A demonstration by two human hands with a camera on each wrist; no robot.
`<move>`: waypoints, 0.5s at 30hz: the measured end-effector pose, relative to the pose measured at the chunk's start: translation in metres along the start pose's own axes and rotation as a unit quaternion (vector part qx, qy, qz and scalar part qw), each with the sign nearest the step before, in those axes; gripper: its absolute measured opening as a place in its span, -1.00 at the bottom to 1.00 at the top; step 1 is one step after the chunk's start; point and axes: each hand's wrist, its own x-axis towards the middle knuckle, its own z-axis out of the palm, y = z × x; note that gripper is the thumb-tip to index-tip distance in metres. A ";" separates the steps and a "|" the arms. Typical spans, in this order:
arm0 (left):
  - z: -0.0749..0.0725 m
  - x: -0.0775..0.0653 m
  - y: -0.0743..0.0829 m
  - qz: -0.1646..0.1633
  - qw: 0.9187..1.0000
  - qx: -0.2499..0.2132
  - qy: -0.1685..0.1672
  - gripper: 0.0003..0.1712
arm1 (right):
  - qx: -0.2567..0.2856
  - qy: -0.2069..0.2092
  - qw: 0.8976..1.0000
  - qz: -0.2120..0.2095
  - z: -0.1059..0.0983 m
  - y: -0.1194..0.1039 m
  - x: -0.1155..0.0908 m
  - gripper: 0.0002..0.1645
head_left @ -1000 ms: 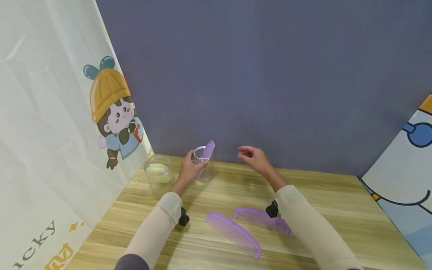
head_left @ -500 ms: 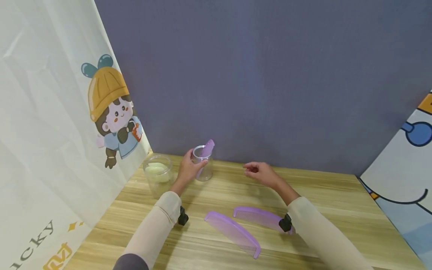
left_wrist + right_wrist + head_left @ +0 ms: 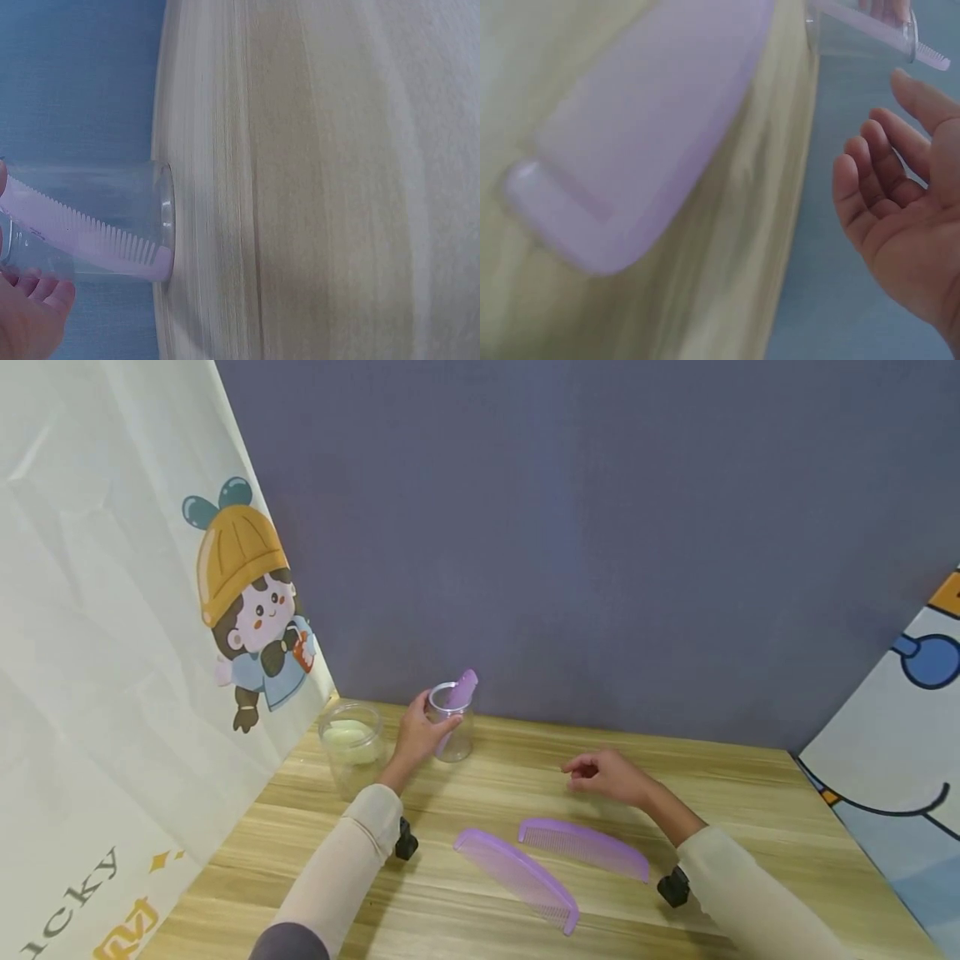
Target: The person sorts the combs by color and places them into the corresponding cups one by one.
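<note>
My left hand point(image 3: 422, 732) grips a clear jar point(image 3: 459, 745) near its rim, thumb on one side and fingers on the other. Inside the jar leans a purple comb point(image 3: 97, 238), its lower end at the jar's bottom and its top point(image 3: 467, 683) poking out above the rim. My right hand point(image 3: 611, 775) hovers over the table with loosely bent fingers and holds nothing. In front of it, two more purple combs lie flat: one point(image 3: 585, 847) close to the right wrist, the other point(image 3: 517, 877) nearer to me and slanting down to the right.
A wider clear jar point(image 3: 354, 777) with pale yellow-green pieces point(image 3: 351, 735) inside stands left of my left hand. Behind the wooden table point(image 3: 420, 902) rises a grey-blue wall point(image 3: 570, 527). A white printed sheet point(image 3: 112, 652) hangs along the left side.
My right hand has moved away from the jar, to the right and back toward me, lower over the table. The left hand, the jar and the combs stay in place.
</note>
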 end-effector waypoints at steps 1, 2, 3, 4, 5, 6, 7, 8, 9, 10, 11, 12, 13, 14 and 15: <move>0.000 0.000 0.000 0.000 1.000 0.000 0.001 -0.06 | -0.003 -0.003 1.000 0.000 0.000 0.002 -0.003 -0.58; 0.000 0.000 0.001 0.000 1.000 0.000 0.001 -0.06 | -0.004 -0.006 1.000 0.000 0.000 0.005 -0.006 -0.58; -0.001 0.000 0.001 0.001 1.000 -0.001 0.000 -0.06 | -0.005 -0.007 1.000 0.000 0.000 0.008 -0.009 -0.59; -0.001 0.000 0.002 0.001 1.000 -0.002 0.000 -0.06 | -0.003 -0.007 1.000 0.000 -0.001 0.010 -0.012 -0.59; -0.002 -0.001 0.002 0.000 1.000 -0.002 -0.002 -0.05 | -0.002 -0.006 1.000 -0.001 -0.001 0.013 -0.015 -0.60; -0.002 -0.001 0.003 -0.002 1.000 -0.003 -0.003 -0.05 | -0.001 -0.006 1.000 -0.004 -0.002 0.014 -0.018 -0.60; -0.002 -0.001 0.003 -0.003 1.000 -0.003 -0.005 -0.05 | 0.000 -0.008 1.000 -0.005 -0.002 0.016 -0.021 -0.60; -0.002 -0.001 0.003 -0.005 1.000 -0.003 -0.006 -0.04 | 0.001 -0.010 1.000 -0.006 -0.003 0.017 -0.024 -0.61; -0.003 -0.001 0.003 -0.004 1.000 -0.003 -0.008 -0.04 | -0.001 -0.010 1.000 -0.007 -0.004 0.017 -0.027 -0.62; -0.002 -0.001 0.003 -0.005 1.000 -0.005 -0.008 -0.04 | -0.003 -0.010 1.000 -0.010 -0.004 0.018 -0.030 -0.62; -0.002 -0.001 0.003 -0.006 1.000 -0.007 -0.008 -0.04 | -0.004 -0.012 1.000 -0.008 -0.004 0.018 -0.032 -0.63; -0.002 -0.001 0.002 -0.006 1.000 -0.009 -0.008 -0.04 | -0.006 -0.013 1.000 -0.006 -0.004 0.019 -0.035 -0.64; -0.002 -0.002 0.002 -0.005 1.000 -0.012 -0.007 -0.04 | -0.007 -0.014 1.000 -0.005 -0.003 0.019 -0.037 -0.65; -0.002 -0.002 0.002 -0.005 1.000 -0.014 -0.006 -0.04 | -0.011 -0.014 1.000 -0.004 -0.003 0.020 -0.040 -0.65; -0.002 -0.002 0.001 -0.005 1.000 -0.016 -0.006 -0.04 | -0.013 -0.016 1.000 -0.003 -0.003 0.020 -0.042 -0.65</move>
